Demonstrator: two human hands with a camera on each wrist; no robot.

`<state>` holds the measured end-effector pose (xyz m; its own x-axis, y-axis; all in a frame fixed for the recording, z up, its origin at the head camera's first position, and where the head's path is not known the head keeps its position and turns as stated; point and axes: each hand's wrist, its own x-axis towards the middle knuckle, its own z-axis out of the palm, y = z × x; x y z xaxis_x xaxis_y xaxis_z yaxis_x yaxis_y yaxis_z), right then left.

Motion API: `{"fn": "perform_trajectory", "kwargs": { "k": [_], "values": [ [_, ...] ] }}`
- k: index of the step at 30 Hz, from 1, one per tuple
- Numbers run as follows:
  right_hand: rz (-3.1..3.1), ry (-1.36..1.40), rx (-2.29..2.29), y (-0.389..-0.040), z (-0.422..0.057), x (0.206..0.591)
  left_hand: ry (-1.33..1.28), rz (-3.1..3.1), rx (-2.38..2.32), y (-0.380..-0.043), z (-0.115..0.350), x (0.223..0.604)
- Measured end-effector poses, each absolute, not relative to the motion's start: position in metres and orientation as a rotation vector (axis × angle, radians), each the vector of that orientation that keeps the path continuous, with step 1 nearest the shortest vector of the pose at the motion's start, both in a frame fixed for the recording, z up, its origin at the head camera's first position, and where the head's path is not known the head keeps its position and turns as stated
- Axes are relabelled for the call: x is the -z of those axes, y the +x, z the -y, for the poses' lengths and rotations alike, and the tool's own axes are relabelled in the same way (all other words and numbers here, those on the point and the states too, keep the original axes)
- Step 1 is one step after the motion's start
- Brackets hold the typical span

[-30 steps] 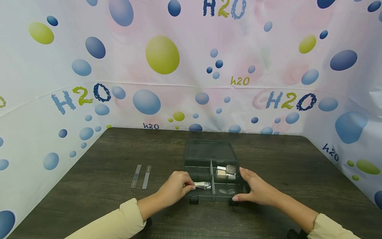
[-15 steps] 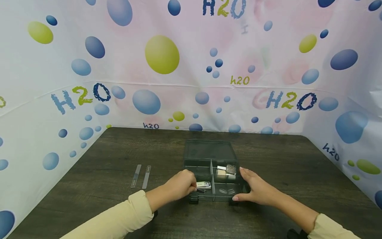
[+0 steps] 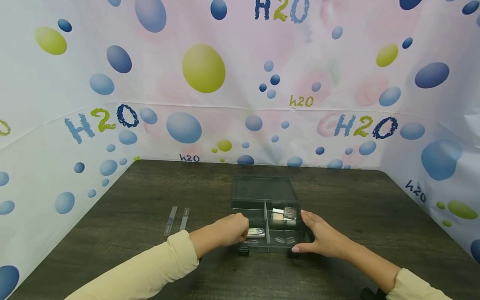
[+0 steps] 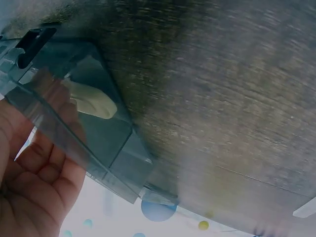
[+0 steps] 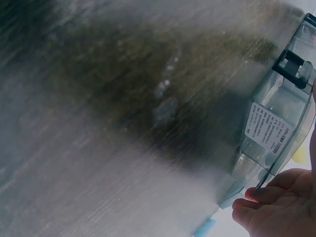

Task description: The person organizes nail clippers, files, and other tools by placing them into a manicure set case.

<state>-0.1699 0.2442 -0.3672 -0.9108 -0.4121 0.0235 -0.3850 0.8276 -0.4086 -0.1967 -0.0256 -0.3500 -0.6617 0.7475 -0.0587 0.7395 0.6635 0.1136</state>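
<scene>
A smoky clear divided plastic box [image 3: 268, 246] stands on the table with its lid [image 3: 264, 189] tipped back. My left hand [image 3: 229, 230] reaches over its left wall, fingers curled down into the front-left compartment at the near end of pale nail clippers [image 3: 256, 233]. In the left wrist view, the fingertips show through the wall beside the pale clippers [image 4: 94, 101]. Thin metal pieces [image 3: 252, 242] lie in front of the clippers. My right hand [image 3: 323, 237] holds the box by its right side, thumb at the front corner. The right wrist view shows fingers [image 5: 269, 195] at the box edge.
Two flat grey strips, one left [image 3: 171, 221] and one right [image 3: 185, 218], lie on the table left of the box. Small beige and clear packs [image 3: 284, 214] fill the back-right compartment. Clear oval pieces [image 3: 285, 240] lie front right. Black latches [image 3: 243, 250] stick out in front.
My left hand has moved right and lower over the compartment, covering more of the nail clippers, which now rest inside. The thin metal pieces show more plainly. My right hand stays put.
</scene>
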Motion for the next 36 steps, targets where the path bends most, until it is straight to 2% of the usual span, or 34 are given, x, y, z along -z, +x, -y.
{"fn": "perform_trajectory", "kwargs": {
  "k": [13,24,36],
  "values": [
    [-2.942,-0.644,0.622,-0.168,-0.244,0.366,1.381,-2.843,-0.621,-0.196,0.044,0.351],
    [-2.938,-0.636,0.627,-0.168,-0.244,0.366,1.139,-3.259,-0.912,-0.190,0.069,0.352],
    [-2.930,-0.631,0.623,-0.168,-0.243,0.365,0.881,-3.399,-1.119,-0.188,0.111,0.365]
  ]
}}
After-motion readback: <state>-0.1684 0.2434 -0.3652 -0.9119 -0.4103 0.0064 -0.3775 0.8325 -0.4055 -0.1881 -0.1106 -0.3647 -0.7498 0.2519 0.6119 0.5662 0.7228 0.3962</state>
